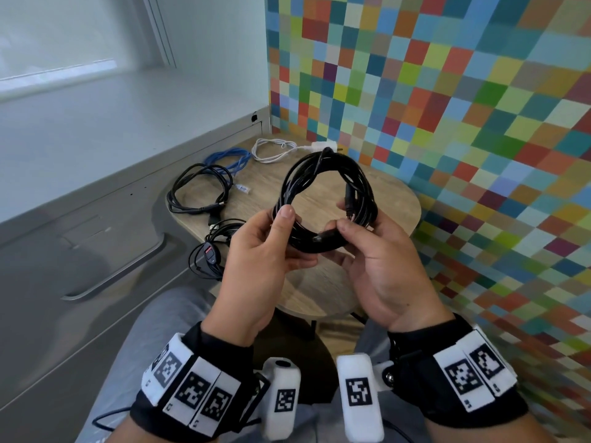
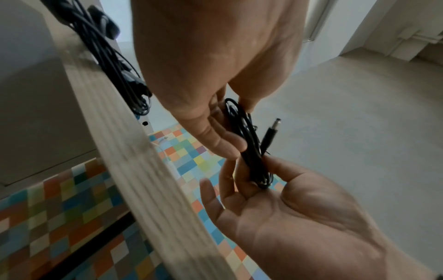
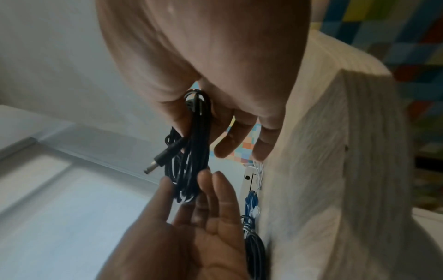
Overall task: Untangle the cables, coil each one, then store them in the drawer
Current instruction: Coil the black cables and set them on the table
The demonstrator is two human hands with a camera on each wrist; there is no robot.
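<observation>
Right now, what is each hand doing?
Left hand: grips the black cable coil.
Right hand: pinches the same coil.

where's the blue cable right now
In the head view the blue cable lies coiled at the far left of the small wooden table, between the white cable and a black cable, untouched by either hand.

Right hand [image 3: 215, 75] pinches black cable coil [image 3: 191, 151]; left hand [image 3: 191, 227] fingers touch coil bottom.
</observation>
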